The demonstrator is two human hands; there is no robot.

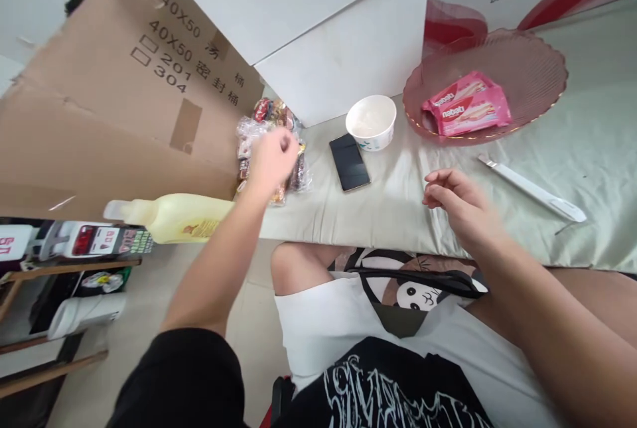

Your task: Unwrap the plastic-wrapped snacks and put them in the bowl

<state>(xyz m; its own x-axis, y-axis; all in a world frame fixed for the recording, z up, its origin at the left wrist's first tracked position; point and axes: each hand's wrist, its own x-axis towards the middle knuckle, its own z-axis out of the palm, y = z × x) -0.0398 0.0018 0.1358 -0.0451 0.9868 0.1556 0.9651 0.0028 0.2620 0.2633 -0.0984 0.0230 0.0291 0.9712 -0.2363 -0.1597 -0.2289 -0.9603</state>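
My left hand (273, 157) is closed, with its fingers curled, over a pile of small wrapped snacks (298, 179) by the cardboard box. What its fingertips hold, if anything, is hidden. My right hand (460, 206) hovers above the cloth near the table's front edge, its fingers loosely bent and apart with nothing between them. Behind it, a pink scalloped glass dish (537, 76) holds pink nabati wafer packets (468, 106). To its right lies a white-handled utility knife (535, 188). A white paper bowl (372, 124) and a black phone (350, 162) sit between my hands.
A large cardboard box (114, 96) stands on the left, with a pale yellow bottle (184, 215) lying beside it. White boxes (343, 30) rise behind the bowl. Pale green cloth (398, 209) covers the table. A wooden shelf (64, 269) is at the lower left.
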